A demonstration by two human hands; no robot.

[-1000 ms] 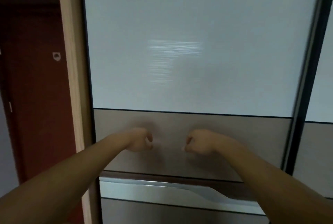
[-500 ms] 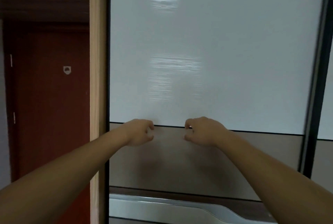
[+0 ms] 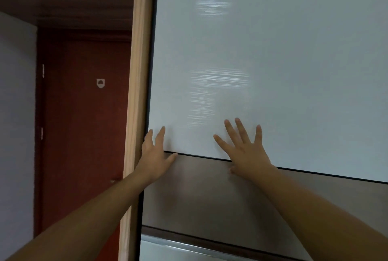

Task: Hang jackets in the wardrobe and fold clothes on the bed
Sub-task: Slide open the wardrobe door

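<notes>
Both hands, left [image 3: 154,155] and right [image 3: 246,151], are pressed flat (fingers spread, gripping nothing) against the wardrobe door [image 3: 273,61], probably to slide it.

Both palms flat on wardrobe door [image 3: 262,61]: left hand [image 3: 154,155] beside wooden frame [image 3: 134,92], right hand [image 3: 246,151] spread, fingers [image 3: 241,130] splayed.

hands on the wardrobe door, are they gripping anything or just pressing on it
Nothing is held. The left hand and right hand lie open, fingers spread, flat against the wardrobe door, across the seam between its white panel and brown panel.
</notes>
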